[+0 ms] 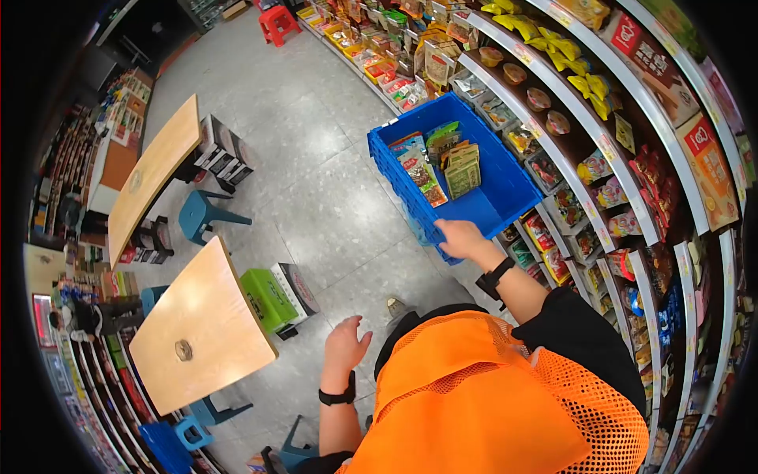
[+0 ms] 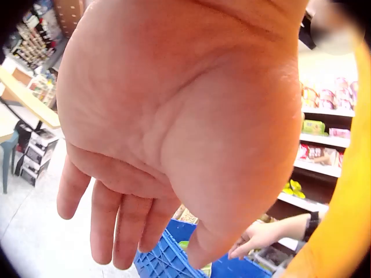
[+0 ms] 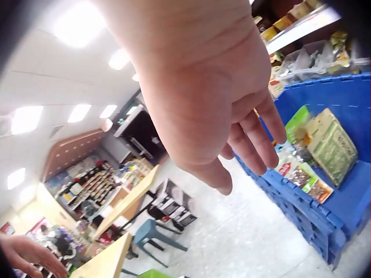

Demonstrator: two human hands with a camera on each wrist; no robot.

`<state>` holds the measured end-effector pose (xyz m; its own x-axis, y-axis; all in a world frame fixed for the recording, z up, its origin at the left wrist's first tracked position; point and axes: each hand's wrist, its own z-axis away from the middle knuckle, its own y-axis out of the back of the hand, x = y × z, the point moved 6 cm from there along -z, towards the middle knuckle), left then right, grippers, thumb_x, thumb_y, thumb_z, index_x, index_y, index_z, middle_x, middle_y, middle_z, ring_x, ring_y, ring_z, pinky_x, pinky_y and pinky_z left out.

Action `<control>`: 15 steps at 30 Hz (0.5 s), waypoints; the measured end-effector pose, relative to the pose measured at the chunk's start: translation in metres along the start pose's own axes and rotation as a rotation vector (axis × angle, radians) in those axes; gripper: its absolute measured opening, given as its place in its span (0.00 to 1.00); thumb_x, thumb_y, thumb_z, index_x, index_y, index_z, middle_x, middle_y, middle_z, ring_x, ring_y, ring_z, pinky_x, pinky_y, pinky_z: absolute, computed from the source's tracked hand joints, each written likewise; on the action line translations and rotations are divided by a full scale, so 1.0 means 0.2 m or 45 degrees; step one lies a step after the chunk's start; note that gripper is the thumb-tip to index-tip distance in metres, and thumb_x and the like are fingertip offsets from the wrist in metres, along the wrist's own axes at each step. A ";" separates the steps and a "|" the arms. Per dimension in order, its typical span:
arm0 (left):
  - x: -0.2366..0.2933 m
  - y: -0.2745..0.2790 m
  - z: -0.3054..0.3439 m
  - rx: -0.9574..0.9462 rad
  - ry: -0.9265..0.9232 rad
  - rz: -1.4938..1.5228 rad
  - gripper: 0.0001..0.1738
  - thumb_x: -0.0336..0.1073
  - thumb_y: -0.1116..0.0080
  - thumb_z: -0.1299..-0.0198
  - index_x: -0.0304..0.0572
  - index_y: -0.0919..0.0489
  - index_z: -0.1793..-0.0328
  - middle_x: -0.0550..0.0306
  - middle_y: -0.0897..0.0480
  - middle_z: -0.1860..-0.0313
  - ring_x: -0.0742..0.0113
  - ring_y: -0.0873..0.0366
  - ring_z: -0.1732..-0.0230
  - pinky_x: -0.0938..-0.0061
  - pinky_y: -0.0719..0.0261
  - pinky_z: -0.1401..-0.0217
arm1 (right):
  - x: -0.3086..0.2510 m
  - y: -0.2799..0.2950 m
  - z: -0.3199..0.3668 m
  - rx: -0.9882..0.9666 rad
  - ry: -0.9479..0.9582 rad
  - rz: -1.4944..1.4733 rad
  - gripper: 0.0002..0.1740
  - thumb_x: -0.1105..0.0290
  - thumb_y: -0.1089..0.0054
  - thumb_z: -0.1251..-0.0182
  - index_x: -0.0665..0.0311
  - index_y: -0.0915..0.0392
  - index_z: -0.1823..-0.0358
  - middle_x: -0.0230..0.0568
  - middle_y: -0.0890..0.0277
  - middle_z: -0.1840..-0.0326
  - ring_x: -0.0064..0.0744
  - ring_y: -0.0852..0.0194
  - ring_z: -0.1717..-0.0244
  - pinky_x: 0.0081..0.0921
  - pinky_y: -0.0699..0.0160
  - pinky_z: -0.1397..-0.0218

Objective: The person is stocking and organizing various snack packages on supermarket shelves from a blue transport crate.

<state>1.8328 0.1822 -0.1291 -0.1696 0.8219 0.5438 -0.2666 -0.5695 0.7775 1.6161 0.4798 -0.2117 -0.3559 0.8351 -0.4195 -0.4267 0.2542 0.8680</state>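
A blue plastic crate stands beside the store shelves, with several snack packets inside. Among them are a white-and-red pouch, a green packet and a pale tan-green packet. In the head view my right hand is at the near corner of the crate. The right wrist view shows its fingers loosely bent beside the crate rim, holding nothing. My left hand hangs in front of my body, away from the crate; its palm and relaxed fingers hold nothing.
Shelves of packaged snacks curve along the right side. To the left are two wooden tables, blue stools, a green box and stacked cartons. A red stool stands farther off on the grey floor.
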 end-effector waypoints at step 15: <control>0.08 0.47 -1.50 -0.390 -0.220 -0.150 0.24 0.39 0.32 0.41 0.37 0.20 0.40 0.41 0.15 0.47 0.41 0.18 0.46 0.56 0.20 0.43 | 1.08 -0.24 -0.86 0.185 -1.306 -0.563 0.34 0.38 0.33 0.39 0.68 0.13 0.61 0.52 0.13 0.58 0.52 0.15 0.53 0.46 0.17 0.51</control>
<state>1.5197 0.1458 -0.1414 0.0351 0.8524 0.5217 -0.5511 -0.4190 0.7216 1.4166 0.5643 -0.3902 0.6831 0.6470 -0.3388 -0.2213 0.6255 0.7482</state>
